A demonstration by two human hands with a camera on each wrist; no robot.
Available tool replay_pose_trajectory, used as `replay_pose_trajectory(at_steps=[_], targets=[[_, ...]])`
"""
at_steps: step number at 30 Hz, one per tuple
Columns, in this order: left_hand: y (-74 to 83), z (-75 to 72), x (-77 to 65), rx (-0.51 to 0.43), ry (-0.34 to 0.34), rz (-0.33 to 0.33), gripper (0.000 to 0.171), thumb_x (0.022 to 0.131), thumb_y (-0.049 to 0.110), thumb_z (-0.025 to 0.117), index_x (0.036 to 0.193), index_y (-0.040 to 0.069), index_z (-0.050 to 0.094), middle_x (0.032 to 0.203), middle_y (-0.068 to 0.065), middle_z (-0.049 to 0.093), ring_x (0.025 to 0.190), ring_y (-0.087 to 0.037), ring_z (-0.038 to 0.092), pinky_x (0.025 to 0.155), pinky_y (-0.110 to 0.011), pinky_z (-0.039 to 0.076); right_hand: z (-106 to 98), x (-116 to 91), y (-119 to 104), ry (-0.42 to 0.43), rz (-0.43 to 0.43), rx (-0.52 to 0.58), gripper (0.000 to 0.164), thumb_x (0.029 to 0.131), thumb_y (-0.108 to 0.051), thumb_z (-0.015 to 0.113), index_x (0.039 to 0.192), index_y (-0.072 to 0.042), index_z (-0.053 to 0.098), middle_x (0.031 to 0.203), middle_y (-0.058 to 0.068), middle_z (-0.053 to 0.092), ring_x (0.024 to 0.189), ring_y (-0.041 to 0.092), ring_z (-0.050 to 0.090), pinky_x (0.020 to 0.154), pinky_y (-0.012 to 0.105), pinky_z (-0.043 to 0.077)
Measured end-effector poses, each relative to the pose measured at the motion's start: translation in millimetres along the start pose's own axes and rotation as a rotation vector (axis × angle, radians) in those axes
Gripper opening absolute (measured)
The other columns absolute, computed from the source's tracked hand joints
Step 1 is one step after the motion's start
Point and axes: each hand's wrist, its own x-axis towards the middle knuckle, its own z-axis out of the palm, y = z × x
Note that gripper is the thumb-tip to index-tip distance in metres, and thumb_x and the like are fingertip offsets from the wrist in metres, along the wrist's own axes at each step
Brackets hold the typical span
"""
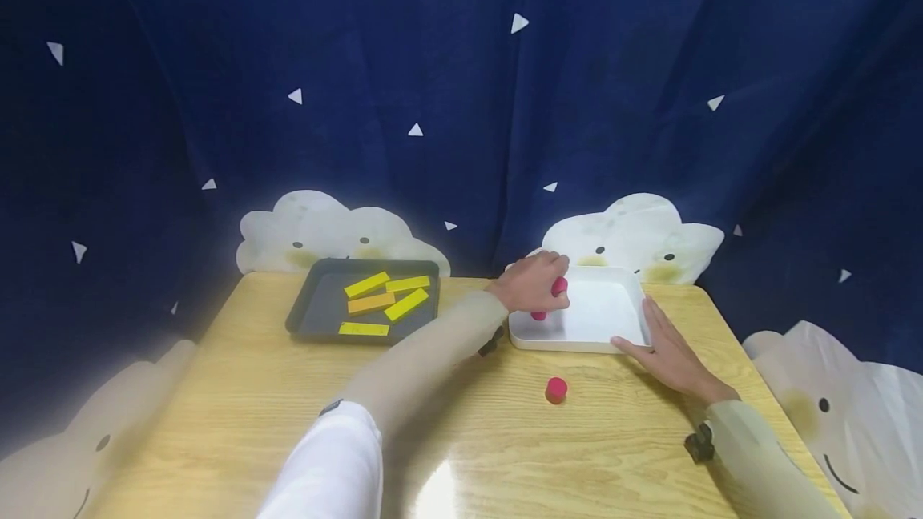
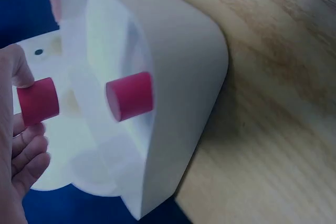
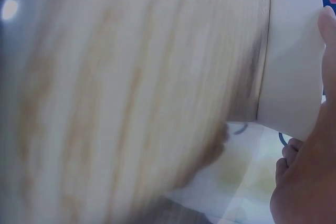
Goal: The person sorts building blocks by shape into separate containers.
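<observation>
My left hand (image 1: 529,283) pinches a red cylinder (image 2: 39,100) between thumb and fingers, above the left part of a white tray (image 1: 562,346). Another red cylinder (image 2: 131,96) is inside that tray by its left wall, partly hidden by the hand in the head view. On the table in front of the tray stands a third red cylinder (image 1: 556,390). At the tray's front right corner rests my right hand (image 1: 674,355), its thumb at the front rim and its fairly straight fingers along the right side.
To the left, a dark grey tray (image 1: 317,336) holds several yellow blocks (image 1: 364,329) and an orange block (image 1: 371,303). Both trays sit near the far edge of the wooden table (image 1: 288,423). Behind the table hangs a dark blue curtain (image 1: 360,102) with cloud shapes.
</observation>
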Motion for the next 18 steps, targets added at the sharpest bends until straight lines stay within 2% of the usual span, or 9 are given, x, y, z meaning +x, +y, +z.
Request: replay_pose_trajectory(at_steps=[3,7,11,18], targets=[[1.6,9.8,5.9,0.023,-0.001,0.007,0.027,0.093,0.039,0.068,0.105,0.018,0.056,0.092,0.006,0.056,0.088,-0.01,0.056,0.072,-0.018,0.049,0.6,0.8,1.8,-0.005,0.004,-0.003,0.115,0.104,-0.063,0.06,0.169,-0.004,-0.013,0.177,0.026,-0.011,0.161,0.055,0.002,0.124,0.078,0.011],[3.0,22.1,11.3,0.034,-0.032,-0.022,0.026,0.092,0.039,0.067,0.104,0.019,0.055,0.092,0.007,0.056,0.087,-0.009,0.055,0.071,-0.019,0.048,1.2,2.1,2.4,-0.011,0.007,-0.006,0.116,0.103,-0.064,0.06,0.169,-0.003,-0.014,0.177,0.026,-0.012,0.161,0.055,0.001,0.124,0.078,0.011],[7.6,28.2,15.8,0.032,-0.062,-0.04,0.025,0.092,0.039,0.066,0.103,0.019,0.055,0.092,0.007,0.055,0.085,-0.01,0.054,0.071,-0.02,0.047,0.7,1.8,2.3,-0.009,0.007,-0.006,0.116,0.103,-0.064,0.06,0.169,-0.003,-0.014,0.177,0.026,-0.013,0.161,0.054,0.001,0.125,0.077,0.011],[11.5,36.0,21.2,0.031,-0.066,-0.03,0.023,0.09,0.037,0.068,0.101,0.02,0.055,0.091,0.007,0.055,0.085,-0.009,0.054,0.071,-0.021,0.048,0.9,0.8,3.3,0.007,-0.021,-0.003,0.114,0.104,-0.061,0.062,0.169,-0.003,-0.012,0.177,0.026,-0.011,0.161,0.054,0.003,0.126,0.075,0.012]])
